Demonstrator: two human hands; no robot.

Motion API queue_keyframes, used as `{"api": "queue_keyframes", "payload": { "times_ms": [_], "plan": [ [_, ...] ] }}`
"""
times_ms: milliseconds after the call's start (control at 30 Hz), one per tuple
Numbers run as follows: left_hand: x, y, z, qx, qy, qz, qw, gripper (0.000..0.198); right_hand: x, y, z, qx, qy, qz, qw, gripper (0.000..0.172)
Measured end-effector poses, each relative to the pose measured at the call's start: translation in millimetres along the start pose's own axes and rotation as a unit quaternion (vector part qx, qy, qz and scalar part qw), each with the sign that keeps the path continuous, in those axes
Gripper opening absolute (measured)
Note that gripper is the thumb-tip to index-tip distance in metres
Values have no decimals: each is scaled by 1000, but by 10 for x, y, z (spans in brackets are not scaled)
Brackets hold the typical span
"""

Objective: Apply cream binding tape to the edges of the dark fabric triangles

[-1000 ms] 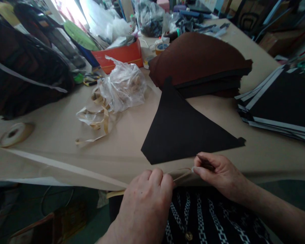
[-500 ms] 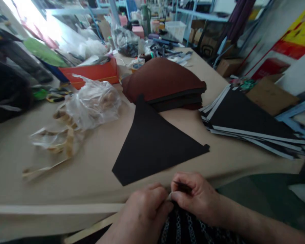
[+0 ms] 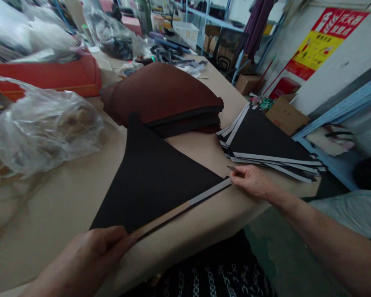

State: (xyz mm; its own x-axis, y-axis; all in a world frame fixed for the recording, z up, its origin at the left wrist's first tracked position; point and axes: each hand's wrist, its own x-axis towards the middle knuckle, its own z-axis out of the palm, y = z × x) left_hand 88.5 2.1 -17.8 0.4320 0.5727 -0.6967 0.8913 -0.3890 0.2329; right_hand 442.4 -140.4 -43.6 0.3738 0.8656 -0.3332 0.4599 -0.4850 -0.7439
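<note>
The left hand [image 3: 86, 258] pinches one end of the long tape strip [image 3: 204, 195] and the right hand [image 3: 250, 181] holds the other end with closed fingers, so the tape strip lies along the near edge of the black triangle sheet [image 3: 151, 177] on the tan table [image 3: 58, 194].

Plastic bag [image 3: 43, 123], red box [image 3: 49, 76], brown stack [image 3: 160, 90].

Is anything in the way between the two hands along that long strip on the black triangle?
Nothing visible. The strip runs bare along the edge of the black triangle, from the left hand to the right hand. The stack of black pieces lies beyond the right hand.
</note>
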Motion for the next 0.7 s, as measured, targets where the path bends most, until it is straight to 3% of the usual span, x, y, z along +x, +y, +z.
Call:
{"api": "queue_keyframes", "payload": {
  "times_ms": [267, 500, 700],
  "plan": [
    [124, -66, 28, 19, -47, -9, 999, 55, 5, 28, 66, -78, 16, -47, 996, 17],
    [90, -64, 15, 1, -11, 23, 1000, 43, -28, -32, 81, -157, 25, -85, 984, 21],
    [76, -48, 1, 16, -9, 26, 999, 44, -21, -72, 87, -196, 34, -92, 976, 20]
  ]
}}
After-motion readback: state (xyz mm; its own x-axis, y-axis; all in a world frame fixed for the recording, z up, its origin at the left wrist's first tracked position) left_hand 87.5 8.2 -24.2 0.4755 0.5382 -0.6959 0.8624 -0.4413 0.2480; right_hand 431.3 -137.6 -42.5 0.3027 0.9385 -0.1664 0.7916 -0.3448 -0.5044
